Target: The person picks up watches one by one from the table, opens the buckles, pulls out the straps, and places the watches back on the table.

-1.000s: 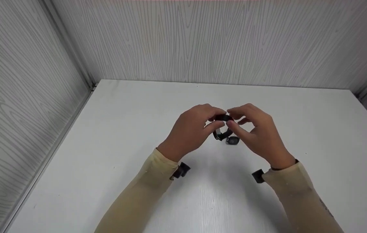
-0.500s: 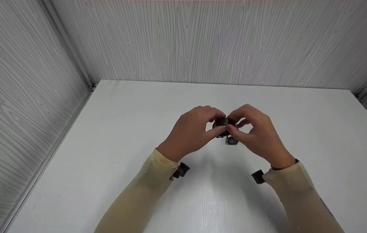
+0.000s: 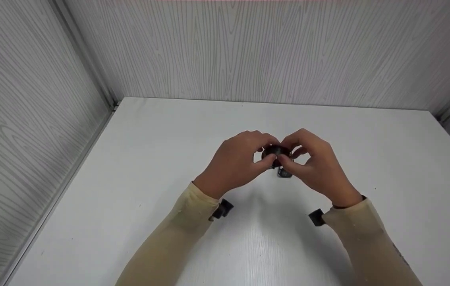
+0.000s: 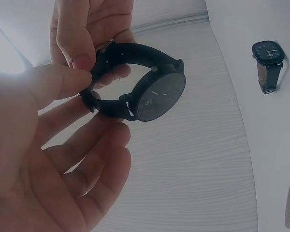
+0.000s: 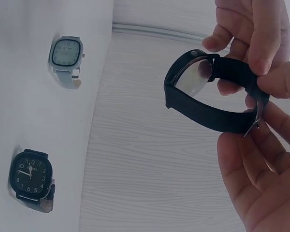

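A black wristwatch with a round dark dial is held between both hands above the table. Its strap forms a loop, and a metal buckle shows at the strap's end in the right wrist view. My left hand pinches the strap between thumb and fingers. From the other side my right hand pinches the same part of the strap, thumbtips close together. The left wrist view has the dial facing outward, away from the fingers. Right below the held watch in the head view lies a dark square-faced watch, partly covered.
On the white table lie two other watches, a black square-faced one and a pale one with a light dial. Wood-grain panels wall the table at the back and sides.
The held watch has turned between the fingers: its open loop showed below the hands earlier, and now it looks more compact and dark. Both hands have stayed nearly in place.
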The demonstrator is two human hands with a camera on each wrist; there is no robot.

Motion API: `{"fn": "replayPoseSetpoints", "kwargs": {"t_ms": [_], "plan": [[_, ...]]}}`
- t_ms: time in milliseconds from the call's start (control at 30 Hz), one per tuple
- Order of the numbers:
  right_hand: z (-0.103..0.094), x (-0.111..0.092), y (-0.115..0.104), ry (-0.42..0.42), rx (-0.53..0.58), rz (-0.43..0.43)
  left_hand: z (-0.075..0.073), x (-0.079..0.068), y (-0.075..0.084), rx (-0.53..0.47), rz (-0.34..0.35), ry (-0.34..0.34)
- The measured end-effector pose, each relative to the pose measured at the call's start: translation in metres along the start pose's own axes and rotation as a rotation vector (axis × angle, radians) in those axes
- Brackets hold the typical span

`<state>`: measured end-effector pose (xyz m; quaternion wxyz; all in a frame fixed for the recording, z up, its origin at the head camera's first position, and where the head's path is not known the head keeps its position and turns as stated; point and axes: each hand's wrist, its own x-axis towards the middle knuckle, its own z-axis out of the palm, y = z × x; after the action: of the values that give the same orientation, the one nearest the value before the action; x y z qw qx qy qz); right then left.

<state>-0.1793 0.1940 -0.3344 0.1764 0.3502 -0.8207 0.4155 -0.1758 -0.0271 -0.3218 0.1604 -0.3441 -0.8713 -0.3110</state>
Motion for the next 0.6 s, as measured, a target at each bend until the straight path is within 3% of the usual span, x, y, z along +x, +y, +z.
{"fn": "replayPoseSetpoints", "kwargs": {"t_ms": [600], "plan": [[0.0004,-0.0003,-0.0002,-0.008,0.001,0.007,-0.0025,0.0015,-0.0003,-0.005,-0.016,-0.033]]}}
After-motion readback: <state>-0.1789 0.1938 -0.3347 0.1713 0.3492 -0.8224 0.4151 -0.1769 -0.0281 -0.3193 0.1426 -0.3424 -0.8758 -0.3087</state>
